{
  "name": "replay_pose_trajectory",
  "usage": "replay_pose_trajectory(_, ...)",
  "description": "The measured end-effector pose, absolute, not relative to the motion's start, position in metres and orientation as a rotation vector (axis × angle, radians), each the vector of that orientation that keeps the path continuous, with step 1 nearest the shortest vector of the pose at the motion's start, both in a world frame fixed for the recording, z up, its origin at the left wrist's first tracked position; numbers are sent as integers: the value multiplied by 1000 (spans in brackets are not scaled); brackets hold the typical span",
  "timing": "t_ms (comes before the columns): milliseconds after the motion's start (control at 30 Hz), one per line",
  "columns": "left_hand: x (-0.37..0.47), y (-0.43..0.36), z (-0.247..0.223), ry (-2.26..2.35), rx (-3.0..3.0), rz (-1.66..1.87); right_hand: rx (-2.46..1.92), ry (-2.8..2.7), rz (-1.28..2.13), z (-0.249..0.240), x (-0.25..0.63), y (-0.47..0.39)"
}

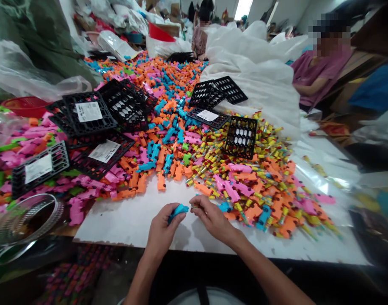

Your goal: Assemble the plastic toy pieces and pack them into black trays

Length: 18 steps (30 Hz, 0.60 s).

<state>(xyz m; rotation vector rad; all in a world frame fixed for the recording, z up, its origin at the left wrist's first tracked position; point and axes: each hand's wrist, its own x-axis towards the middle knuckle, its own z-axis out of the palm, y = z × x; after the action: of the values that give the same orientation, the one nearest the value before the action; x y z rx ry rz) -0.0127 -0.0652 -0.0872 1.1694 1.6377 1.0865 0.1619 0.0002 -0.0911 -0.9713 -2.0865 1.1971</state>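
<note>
My left hand is closed around a small blue toy car, its front poking out between thumb and fingers toward the right. Close by, my right hand has thumb and fingertips pinched together. Whatever they hold is mostly hidden; only a small yellowish bit shows. Both hands are above the white tabletop, near its front edge. To the right lies a heap of pink and orange toy cars mixed with thin yellow tubes with red ends. Blue and orange toy cars lie just beyond my hands.
Black lattice trays with white labels lie on the toys at left, and more trays at right. A clear plastic basket stands front left. White sheeting covers the back right. A person in a pink shirt sits at right.
</note>
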Motion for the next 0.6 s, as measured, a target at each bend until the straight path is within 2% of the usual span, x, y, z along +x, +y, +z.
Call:
replay_pose_trajectory(200,-8,-68,-76,1666,1298,1096,-892,-2081,1224,-86,173,5)
replay_pose_trajectory(400,-13,-64,-96,1832,1202,894,-1031,-1977,1163,-69,205,-1)
replay_pose_trajectory(467,-14,-60,-105,1941,1214,796,-1049,-1904,1286,-60,223,-14)
replay_pose_trajectory(600,-23,-52,-126,2155,1334,610,-1017,-1719,1826,-69,269,-56)
